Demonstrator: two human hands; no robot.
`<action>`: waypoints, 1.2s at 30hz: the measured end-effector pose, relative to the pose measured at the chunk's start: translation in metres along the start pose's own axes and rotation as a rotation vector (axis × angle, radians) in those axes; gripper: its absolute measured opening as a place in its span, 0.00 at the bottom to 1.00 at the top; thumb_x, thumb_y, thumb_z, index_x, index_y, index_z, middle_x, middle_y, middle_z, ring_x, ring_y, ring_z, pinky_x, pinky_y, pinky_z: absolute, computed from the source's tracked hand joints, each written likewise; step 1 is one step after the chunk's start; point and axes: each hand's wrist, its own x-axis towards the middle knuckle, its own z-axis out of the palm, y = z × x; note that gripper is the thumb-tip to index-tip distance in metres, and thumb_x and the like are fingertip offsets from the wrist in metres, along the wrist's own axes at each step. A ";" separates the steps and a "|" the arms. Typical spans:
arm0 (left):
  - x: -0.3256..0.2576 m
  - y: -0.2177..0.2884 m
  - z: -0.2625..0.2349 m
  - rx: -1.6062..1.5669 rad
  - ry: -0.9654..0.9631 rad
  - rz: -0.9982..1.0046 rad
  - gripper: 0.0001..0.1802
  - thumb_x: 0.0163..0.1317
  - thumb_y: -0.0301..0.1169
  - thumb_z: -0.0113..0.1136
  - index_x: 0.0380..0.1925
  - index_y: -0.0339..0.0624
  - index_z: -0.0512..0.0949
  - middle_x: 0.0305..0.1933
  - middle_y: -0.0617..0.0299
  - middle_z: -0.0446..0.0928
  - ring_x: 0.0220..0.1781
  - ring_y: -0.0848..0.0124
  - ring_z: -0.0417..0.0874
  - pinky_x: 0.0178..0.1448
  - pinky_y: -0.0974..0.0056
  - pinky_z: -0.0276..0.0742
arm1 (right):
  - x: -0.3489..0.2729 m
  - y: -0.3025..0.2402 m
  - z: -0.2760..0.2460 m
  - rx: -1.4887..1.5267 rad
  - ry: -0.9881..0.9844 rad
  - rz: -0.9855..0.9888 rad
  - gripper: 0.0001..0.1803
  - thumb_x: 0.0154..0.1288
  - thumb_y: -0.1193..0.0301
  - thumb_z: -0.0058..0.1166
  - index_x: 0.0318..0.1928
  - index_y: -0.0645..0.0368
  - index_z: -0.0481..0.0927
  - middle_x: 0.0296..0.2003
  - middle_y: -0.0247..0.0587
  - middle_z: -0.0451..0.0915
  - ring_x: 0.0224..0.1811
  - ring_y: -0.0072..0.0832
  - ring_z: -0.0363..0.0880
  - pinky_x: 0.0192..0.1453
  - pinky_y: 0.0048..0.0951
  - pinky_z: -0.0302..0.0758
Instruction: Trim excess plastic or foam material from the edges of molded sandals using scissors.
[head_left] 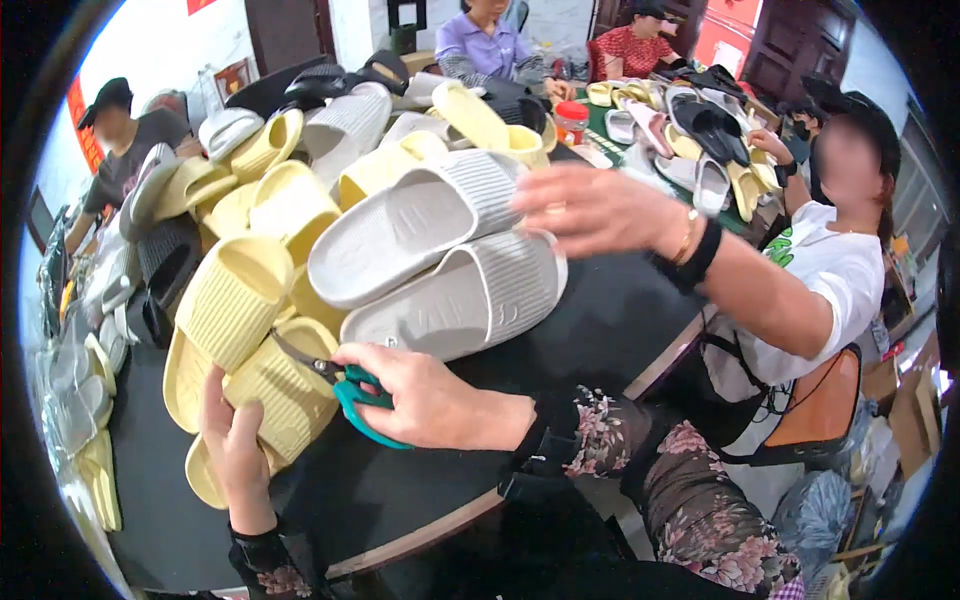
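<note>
Two hands work on one yellow slipper (262, 400) at the near edge of the dark surface (380, 500): the left hand (235, 440) is closed around its lower rim and holds it steady, and the right hand (425, 395) is closed on teal-handled scissors (345, 385), blades touching the slipper's edge — a trimming step, I judge. The next cut seems to need a small, exact bite, so the foam is not nicked. Behind lies a heap of yellow and grey slippers (440, 260), where a co-worker's hand (595, 210) reaches. One red-lidded jar (571, 120) stands far back — its contents I cannot tell.
</note>
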 end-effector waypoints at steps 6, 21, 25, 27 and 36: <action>0.007 -0.002 -0.014 -0.186 -0.002 -0.171 0.31 0.51 0.17 0.45 0.59 0.30 0.61 0.55 0.51 0.70 0.54 0.66 0.74 0.58 0.63 0.68 | 0.001 -0.005 0.002 0.042 0.035 -0.033 0.22 0.56 0.72 0.56 0.50 0.65 0.67 0.38 0.54 0.76 0.38 0.43 0.79 0.39 0.34 0.76; 0.006 0.000 -0.005 -0.138 -0.174 -0.236 0.29 0.55 0.20 0.48 0.60 0.33 0.62 0.52 0.56 0.72 0.48 0.71 0.76 0.51 0.68 0.71 | 0.002 -0.003 0.004 0.230 0.038 0.065 0.23 0.59 0.75 0.56 0.54 0.67 0.66 0.34 0.38 0.78 0.36 0.16 0.74 0.42 0.22 0.73; 0.007 0.000 -0.010 -0.092 -0.151 -0.253 0.27 0.56 0.19 0.47 0.59 0.32 0.63 0.50 0.55 0.73 0.49 0.69 0.76 0.53 0.66 0.72 | -0.003 -0.033 -0.009 0.286 -0.065 0.104 0.24 0.59 0.75 0.56 0.54 0.67 0.65 0.36 0.38 0.77 0.38 0.16 0.73 0.43 0.22 0.73; 0.003 0.009 -0.001 -0.184 -0.121 -0.296 0.26 0.55 0.19 0.47 0.57 0.31 0.64 0.48 0.55 0.74 0.45 0.69 0.77 0.50 0.66 0.74 | -0.008 -0.042 -0.020 0.281 -0.076 0.072 0.23 0.59 0.76 0.56 0.54 0.67 0.66 0.36 0.38 0.77 0.38 0.16 0.74 0.43 0.22 0.73; 0.009 0.013 0.083 -0.149 -0.314 -0.425 0.27 0.56 0.20 0.52 0.58 0.33 0.62 0.44 0.56 0.75 0.42 0.70 0.79 0.43 0.69 0.77 | -0.022 -0.056 -0.058 0.443 -0.056 0.096 0.23 0.59 0.77 0.56 0.54 0.64 0.66 0.35 0.36 0.76 0.38 0.17 0.74 0.43 0.21 0.71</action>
